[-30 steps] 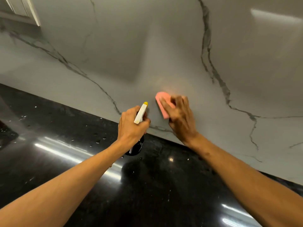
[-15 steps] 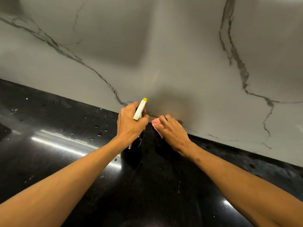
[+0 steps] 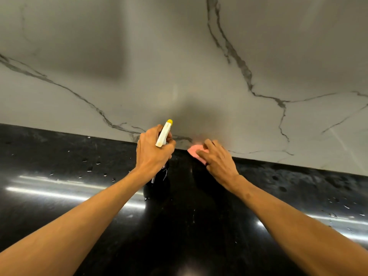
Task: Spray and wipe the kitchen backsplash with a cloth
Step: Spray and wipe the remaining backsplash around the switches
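The pink cloth (image 3: 194,151) lies at the very bottom of the marble backsplash (image 3: 179,76), in the seam where it meets the black countertop (image 3: 59,182). The right hand (image 3: 217,161) covers most of the cloth, pressing it with fingers laid fairly straight and slightly spread; only the cloth's left part shows past the fingertips. Just to the left, apart from the cloth, the left hand (image 3: 153,154) is wrapped around the neck of a spray bottle (image 3: 163,134), whose white head with a yellow nozzle tip points up and toward the wall, while the dark body hangs below the fist above the counter. The backsplash is pale with grey veins. Water droplets (image 3: 89,170) dot the glossy countertop on both sides, amid streaks of reflected light.
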